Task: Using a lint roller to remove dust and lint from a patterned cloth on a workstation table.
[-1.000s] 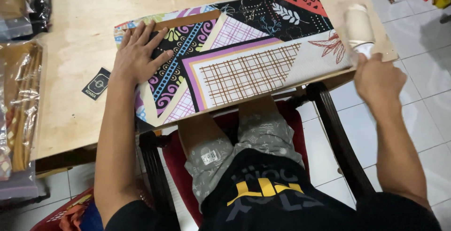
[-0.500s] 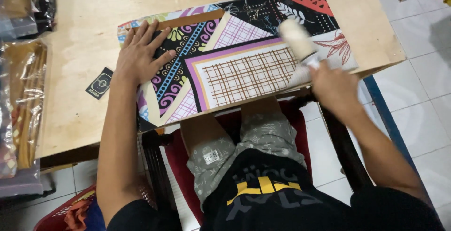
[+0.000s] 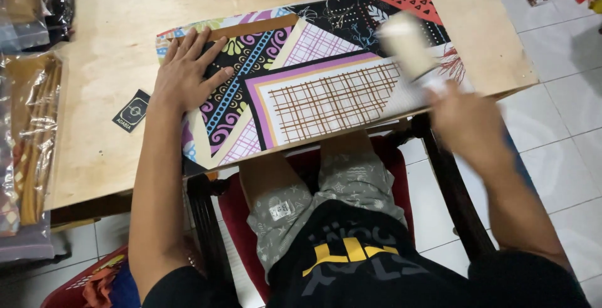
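While my left hand (image 3: 185,76) lies flat with fingers spread on the near-left part of the folded patterned cloth (image 3: 313,88), my right hand (image 3: 467,123) has its grip closed round the handle of a pale lint roller (image 3: 407,45), whose drum sits over the cloth's right part. From the head view, the cloth lies along the near edge of the wooden worktop (image 3: 113,151). To do this well, I judge I should press the cloth down firmly and roll in straight, overlapping strokes away from the pinning hand. Motion blurs my right hand and the roller, so I cannot tell whether the drum touches the cloth. My fingers hide the handle, and bagged goods at the left are cut off.
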